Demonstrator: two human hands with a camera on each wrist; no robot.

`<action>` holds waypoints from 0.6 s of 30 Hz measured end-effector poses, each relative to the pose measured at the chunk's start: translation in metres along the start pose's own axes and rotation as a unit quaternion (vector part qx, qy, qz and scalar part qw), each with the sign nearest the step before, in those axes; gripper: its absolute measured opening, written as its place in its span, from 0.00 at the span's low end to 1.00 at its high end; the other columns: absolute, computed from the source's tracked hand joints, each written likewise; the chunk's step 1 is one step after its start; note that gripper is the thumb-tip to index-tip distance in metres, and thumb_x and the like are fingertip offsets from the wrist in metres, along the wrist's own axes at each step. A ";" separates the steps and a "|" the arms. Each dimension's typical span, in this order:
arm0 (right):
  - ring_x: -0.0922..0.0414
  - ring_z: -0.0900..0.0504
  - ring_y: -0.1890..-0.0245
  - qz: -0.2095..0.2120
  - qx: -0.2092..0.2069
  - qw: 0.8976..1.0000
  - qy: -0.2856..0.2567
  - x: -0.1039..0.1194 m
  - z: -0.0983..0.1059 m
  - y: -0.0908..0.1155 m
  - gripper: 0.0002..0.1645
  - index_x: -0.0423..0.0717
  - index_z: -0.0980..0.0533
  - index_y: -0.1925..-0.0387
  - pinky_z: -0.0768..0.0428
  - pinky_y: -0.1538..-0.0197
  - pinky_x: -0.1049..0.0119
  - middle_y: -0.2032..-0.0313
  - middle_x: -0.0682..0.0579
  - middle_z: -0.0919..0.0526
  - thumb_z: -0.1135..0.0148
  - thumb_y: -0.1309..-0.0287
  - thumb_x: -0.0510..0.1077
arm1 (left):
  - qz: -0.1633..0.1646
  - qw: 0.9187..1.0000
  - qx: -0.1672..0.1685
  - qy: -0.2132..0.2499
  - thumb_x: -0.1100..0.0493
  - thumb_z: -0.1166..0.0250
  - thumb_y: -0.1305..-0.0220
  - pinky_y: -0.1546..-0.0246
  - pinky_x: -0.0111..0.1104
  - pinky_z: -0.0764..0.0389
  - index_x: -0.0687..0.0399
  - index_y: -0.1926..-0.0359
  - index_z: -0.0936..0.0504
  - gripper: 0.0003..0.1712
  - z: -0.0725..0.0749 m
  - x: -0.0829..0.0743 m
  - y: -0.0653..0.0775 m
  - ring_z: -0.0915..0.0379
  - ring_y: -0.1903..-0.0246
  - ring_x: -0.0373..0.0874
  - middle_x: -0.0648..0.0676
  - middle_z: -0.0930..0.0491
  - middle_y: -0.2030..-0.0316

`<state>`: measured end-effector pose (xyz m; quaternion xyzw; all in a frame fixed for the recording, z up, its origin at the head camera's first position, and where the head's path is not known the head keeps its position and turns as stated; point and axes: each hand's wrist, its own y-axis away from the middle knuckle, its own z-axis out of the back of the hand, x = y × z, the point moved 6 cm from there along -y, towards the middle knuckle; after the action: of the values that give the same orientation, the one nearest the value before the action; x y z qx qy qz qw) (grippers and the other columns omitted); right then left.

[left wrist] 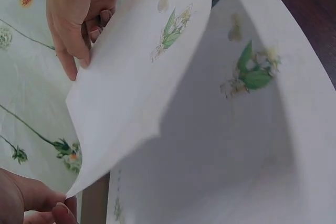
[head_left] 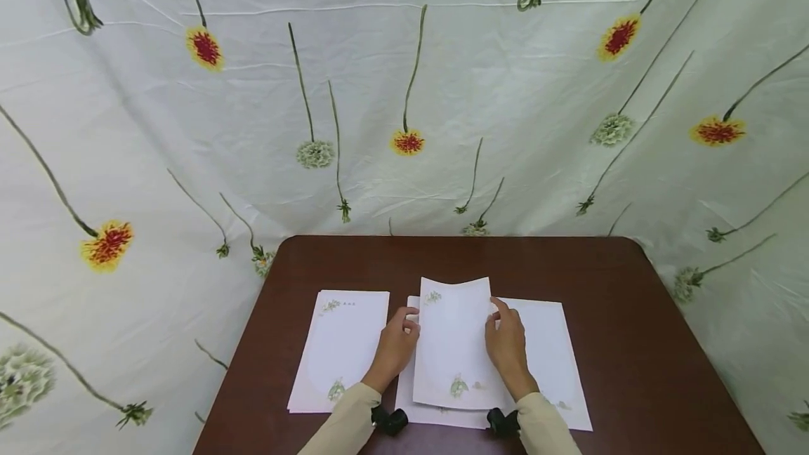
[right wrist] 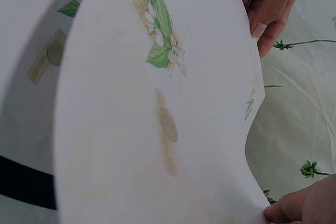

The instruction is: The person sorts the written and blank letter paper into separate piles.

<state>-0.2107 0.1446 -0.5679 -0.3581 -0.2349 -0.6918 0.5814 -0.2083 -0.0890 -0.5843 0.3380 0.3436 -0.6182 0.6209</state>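
A sheet of paper (head_left: 455, 343) printed with small green plant drawings is lifted, its face toward me and its top edge bowed. My left hand (head_left: 397, 346) pinches its left edge; my right hand (head_left: 508, 346) pinches its right edge near the upper corner. In the left wrist view the sheet (left wrist: 121, 87) curves between both hands, and the right wrist view shows the same sheet (right wrist: 210, 108) bent at the side. Beneath it lie more white sheets (head_left: 550, 357), partly hidden by the raised one and by my right hand.
To the left, a stack of similar printed sheets (head_left: 344, 357) lies on the dark brown table (head_left: 632, 343). A black wrist strap with a small device (head_left: 390, 420) sits on each arm. A white flower-patterned cloth (head_left: 354, 90) hangs behind the table.
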 end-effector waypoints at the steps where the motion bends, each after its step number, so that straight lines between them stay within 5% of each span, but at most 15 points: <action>1: 0.44 0.21 0.60 -0.001 -0.002 1.000 0.000 -0.001 0.003 -0.001 0.24 0.33 0.25 0.34 0.25 0.59 0.53 0.56 0.35 0.19 0.44 0.30 0.32 | 0.005 1.000 0.001 0.002 0.65 0.40 0.31 0.63 0.40 0.20 0.58 0.42 0.20 0.18 -0.002 -0.002 -0.001 0.19 0.65 0.48 0.60 0.14 0.59; 18: 0.36 0.21 0.56 -0.015 -0.030 0.999 0.034 -0.033 0.054 -0.010 0.26 0.30 0.27 0.33 0.24 0.53 0.43 0.54 0.30 0.21 0.47 0.29 0.33 | -0.005 0.999 0.042 0.027 0.65 0.41 0.31 0.65 0.40 0.20 0.57 0.41 0.21 0.19 -0.060 -0.037 -0.012 0.19 0.66 0.47 0.58 0.14 0.58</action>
<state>-0.2058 0.2076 -0.5583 -0.3482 -0.1999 -0.7189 0.5674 -0.2211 -0.0188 -0.5847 0.3784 0.3358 -0.6260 0.5935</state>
